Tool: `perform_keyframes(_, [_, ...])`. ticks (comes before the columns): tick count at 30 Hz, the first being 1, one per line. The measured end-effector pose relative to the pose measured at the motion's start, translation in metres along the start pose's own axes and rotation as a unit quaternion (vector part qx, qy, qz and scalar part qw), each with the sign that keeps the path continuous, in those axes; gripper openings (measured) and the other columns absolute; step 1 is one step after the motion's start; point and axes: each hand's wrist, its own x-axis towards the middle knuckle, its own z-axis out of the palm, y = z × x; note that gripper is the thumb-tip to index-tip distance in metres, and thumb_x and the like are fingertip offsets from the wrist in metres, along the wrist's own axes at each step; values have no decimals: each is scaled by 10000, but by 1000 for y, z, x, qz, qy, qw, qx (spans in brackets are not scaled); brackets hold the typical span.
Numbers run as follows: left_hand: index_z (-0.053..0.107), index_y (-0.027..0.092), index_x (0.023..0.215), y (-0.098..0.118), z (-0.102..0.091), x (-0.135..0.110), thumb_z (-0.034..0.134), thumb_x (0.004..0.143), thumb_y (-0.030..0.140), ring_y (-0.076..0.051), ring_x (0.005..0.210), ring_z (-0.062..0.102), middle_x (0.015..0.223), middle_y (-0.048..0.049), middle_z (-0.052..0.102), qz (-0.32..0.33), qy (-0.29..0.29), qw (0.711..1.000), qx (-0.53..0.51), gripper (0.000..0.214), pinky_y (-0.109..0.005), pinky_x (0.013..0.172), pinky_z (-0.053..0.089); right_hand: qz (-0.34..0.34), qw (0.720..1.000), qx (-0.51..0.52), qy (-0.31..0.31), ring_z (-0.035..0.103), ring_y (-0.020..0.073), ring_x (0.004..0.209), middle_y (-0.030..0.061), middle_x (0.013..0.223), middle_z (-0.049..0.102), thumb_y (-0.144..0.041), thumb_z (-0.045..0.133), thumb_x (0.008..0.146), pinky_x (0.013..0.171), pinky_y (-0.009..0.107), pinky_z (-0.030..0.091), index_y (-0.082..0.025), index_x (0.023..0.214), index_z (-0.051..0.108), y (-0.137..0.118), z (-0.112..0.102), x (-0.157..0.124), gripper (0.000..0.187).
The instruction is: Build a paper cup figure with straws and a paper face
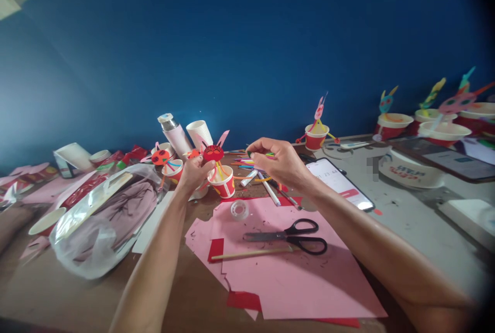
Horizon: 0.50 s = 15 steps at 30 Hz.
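Note:
My left hand (196, 169) is closed on the red paper head (213, 152) of a puppet, which has drawn lashes and pink ears. Below that head, yellow strips run down into a small red-and-white paper cup (223, 183). My right hand (276, 160) is raised over the pens, its thumb and fingers pinched together. Something small and dark shows at its fingertips, too small to name. Several colored pens (266, 186) lie under and beside this hand. Nearer to me, a tape roll (239, 210) and black-handled scissors (286, 235) rest on pink paper (309, 281).
A phone (340, 183) lies to the right, another cup puppet (315, 134) behind it. More cup puppets (392, 124) stand far right near a white bowl (410, 168). On the left are a plastic bag (93, 250), a flask (176, 134) and stacked cups (198, 132). A wooden stick (251, 253) lies in front.

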Motion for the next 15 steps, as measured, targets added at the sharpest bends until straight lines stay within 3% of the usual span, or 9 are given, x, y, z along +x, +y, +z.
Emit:
perform_keyframes(8, [678, 143, 879, 7, -13, -6, 653, 617, 261, -109, 499, 521, 670, -19, 657, -9, 19, 999, -50, 289, -203, 452, 384, 9, 1000, -7, -4, 549, 111, 673, 3, 771, 645, -187, 471, 776, 596, 233, 385, -170, 831, 629, 1, 2, 0, 168])
perform_keyframes(11, [676, 164, 900, 10, -20, -24, 668, 627, 279, -101, 513, 530, 725, -27, 669, 3, 93, 995, -43, 297, -193, 437, 374, 5, 1000, -3, -1, 546, 109, 665, 4, 764, 643, -189, 474, 776, 596, 232, 386, -166, 829, 631, 1, 1, 1, 167])
perform_keyframes(13, [670, 169, 880, 11, -19, -42, 652, 659, 290, -96, 527, 536, 727, -26, 665, 0, 101, 991, -87, 252, -189, 443, 377, 4, 1000, 3, -6, 553, 112, 684, 8, 778, 648, -189, 472, 779, 602, 231, 387, -167, 832, 633, 0, 3, 0, 171])
perform_keyframes(15, [664, 155, 810, 11, -13, -63, 660, 660, 274, -92, 533, 540, 692, -24, 657, -39, 65, 985, -158, 191, -187, 462, 390, 0, 1000, 5, -23, 557, 114, 703, 7, 792, 654, -179, 471, 777, 611, 230, 383, -172, 836, 636, 0, 8, -2, 175])
